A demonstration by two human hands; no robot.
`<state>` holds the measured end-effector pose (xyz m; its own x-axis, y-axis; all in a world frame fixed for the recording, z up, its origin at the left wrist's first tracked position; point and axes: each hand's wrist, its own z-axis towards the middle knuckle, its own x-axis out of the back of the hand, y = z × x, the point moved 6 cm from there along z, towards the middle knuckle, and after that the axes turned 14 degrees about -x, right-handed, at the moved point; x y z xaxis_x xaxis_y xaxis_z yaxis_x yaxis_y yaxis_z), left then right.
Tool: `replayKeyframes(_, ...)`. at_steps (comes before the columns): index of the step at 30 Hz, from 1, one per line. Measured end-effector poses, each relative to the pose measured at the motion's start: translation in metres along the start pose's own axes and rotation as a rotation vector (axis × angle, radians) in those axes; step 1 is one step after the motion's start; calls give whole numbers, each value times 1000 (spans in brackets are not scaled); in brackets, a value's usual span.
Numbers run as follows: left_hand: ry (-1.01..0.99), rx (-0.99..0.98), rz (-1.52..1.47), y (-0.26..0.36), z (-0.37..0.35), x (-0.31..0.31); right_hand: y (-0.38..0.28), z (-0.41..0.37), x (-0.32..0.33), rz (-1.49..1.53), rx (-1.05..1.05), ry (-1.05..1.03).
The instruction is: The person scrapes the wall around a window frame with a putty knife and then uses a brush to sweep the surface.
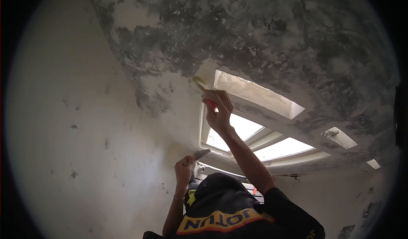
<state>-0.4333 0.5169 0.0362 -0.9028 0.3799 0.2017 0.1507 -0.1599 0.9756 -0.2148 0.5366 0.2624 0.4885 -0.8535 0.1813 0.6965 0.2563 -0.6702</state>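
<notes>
My right hand (219,109) is raised near the middle, its fingers closed round a small hand tool (200,83). That tool has a pale, yellowish end and a red part by my palm. Its end lies over the patchy grey and white plaster surface (255,35), left of a pale recess (259,92); contact is hard to tell. Lower and to the left, my left hand (182,169) grips the handle of a flat scraper (201,154), whose grey blade points up and right.
Bright window panes (282,149) in pale frames are behind my right forearm. A plain wall (85,132) with small dark marks spans the left. On the right are a small recess (346,139) with a pipe-like piece (330,133) and another small opening (373,164).
</notes>
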Motion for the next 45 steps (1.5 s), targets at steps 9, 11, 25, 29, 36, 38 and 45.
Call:
replayKeyframes(9,-42,12,72,10,7,8,-32,-53,194,-351,-175,895)
replayKeyframes(11,-37,22,76,11,8,11,-12,-55,202,-339,-145,951)
replayKeyframes(25,-171,-18,41,39,32,-21,10,-54,50,-225,-27,505)
replayKeyframes(29,-181,-57,-22,19,19,-32,-2,-47,22,-27,-51,330)
replayKeyframes(36,-288,91,-4,10,4,-44,-5,-27,79,213,-250,327)
replayKeyframes(38,-318,104,14,10,0,-50,8,-26,122,235,-410,407)
replayKeyframes(45,-384,-70,32,10,19,-74,44,-82,291,154,-429,859)
